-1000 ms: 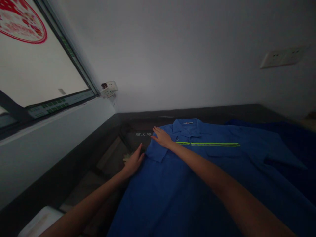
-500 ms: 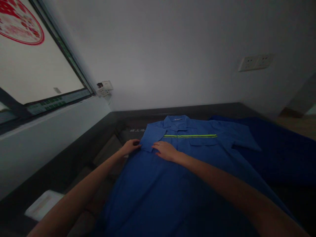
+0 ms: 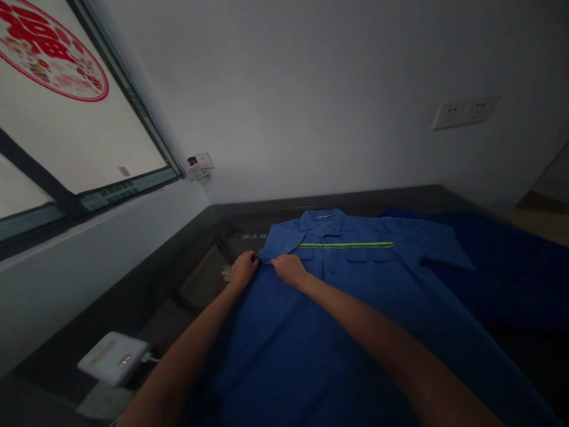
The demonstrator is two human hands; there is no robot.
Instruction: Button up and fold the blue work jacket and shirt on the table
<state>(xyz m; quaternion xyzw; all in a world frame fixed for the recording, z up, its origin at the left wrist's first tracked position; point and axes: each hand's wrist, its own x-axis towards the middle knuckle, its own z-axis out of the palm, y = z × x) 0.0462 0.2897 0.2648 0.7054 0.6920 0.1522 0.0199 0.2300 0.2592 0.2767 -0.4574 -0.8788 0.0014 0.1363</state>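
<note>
A blue short-sleeved work shirt with a yellow-green reflective chest stripe lies front up on a dark surface. Its left sleeve is folded in over the body. My left hand is closed on the sleeve's hem at its outer corner. My right hand is closed on the same hem just to the right of it, fingers curled onto the cloth. Both forearms reach in from the bottom of the view.
A darker blue cloth lies to the right of the shirt. A white flat device with a cable sits at the near left. A window is on the left, wall sockets in the corner and another socket on the back wall.
My right hand has slid from the shoulder down to the sleeve hem and closed on it. My left hand has moved up to the hem and gripped it. The head view has shifted slightly.
</note>
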